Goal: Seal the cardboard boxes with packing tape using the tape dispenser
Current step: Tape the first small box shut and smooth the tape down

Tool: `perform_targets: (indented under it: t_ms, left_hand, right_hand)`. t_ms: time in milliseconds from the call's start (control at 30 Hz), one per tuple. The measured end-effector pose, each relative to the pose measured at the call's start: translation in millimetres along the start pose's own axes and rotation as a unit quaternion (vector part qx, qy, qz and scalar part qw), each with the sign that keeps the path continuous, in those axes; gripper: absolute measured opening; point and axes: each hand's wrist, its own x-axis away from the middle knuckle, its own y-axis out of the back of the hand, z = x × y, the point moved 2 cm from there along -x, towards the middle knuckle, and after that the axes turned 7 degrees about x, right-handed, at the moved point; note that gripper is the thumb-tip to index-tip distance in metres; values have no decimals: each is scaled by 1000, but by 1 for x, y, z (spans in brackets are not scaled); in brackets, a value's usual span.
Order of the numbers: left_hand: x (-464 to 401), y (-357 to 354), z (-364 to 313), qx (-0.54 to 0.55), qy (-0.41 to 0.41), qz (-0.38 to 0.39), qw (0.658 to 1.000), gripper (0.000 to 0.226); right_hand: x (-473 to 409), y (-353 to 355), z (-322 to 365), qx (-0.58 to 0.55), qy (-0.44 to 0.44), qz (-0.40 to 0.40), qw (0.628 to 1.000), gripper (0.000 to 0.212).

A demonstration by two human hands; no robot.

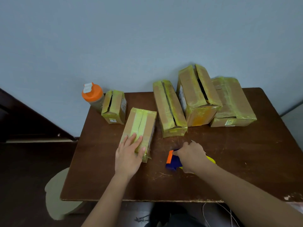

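Now left hand [129, 153] presses flat on near box [139, 130], right hand [191, 155] grips dispenser [173, 161] on table [246, 161]; next, likely lift dispenser to far seam end.

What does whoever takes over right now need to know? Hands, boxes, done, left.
Left hand: flat on the near box, fingers straight, pressing its taped top.
Right hand: grip around the tape dispenser, low over the table, right of that box.
Done: near box has tape along its centre seam.
Left: small box, long box and tall box show open gaps along their top seams. Far right box looks closed; its seam is hard to see, so check it.
Bottle with orange lid stands at the back left corner.
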Motion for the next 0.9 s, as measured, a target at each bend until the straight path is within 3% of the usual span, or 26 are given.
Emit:
perform_targets:
  t_ms: [200, 400, 500, 533, 600, 667, 700, 800, 900]
  left_hand:
    - [2, 12, -11, -25, 36, -19, 999, 38]
    - [7, 23, 8, 84, 78, -111, 987, 40]
    - [11, 24, 16, 187, 139, -135, 963, 43]
    - [12, 24, 19, 229, 163, -139, 950, 44]
    - [15, 20, 25, 291, 210, -151, 921, 47]
    - [19, 17, 29, 338, 237, -164, 896, 49]
    - [21, 16, 29, 359, 247, -170, 884, 50]
    - [24, 15, 27, 385, 251, -179, 870, 37]
    - [29, 14, 29, 389, 241, -188, 869, 25]
  right_hand:
    - [-11, -15, 5, -36, -35, 31, 998, 70]
    - [-9, -14, 1, -49, -20, 57, 997, 87]
    - [-6, -2, 6, -133, -5, -49, 990, 81]
    - [-6, 6, 10, -212, 0, -113, 971, 73]
    - [-9, 19, 20, -413, 18, -169, 895, 53]
    - [-17, 26, 36, -568, 21, -135, 812, 46]
    - [-20, 28, 43, -627, 12, -113, 771, 51]
    - [-34, 20, 58, -741, -40, -78, 666, 60]
    - [-36, 18, 66, -775, -63, -103, 620, 39]
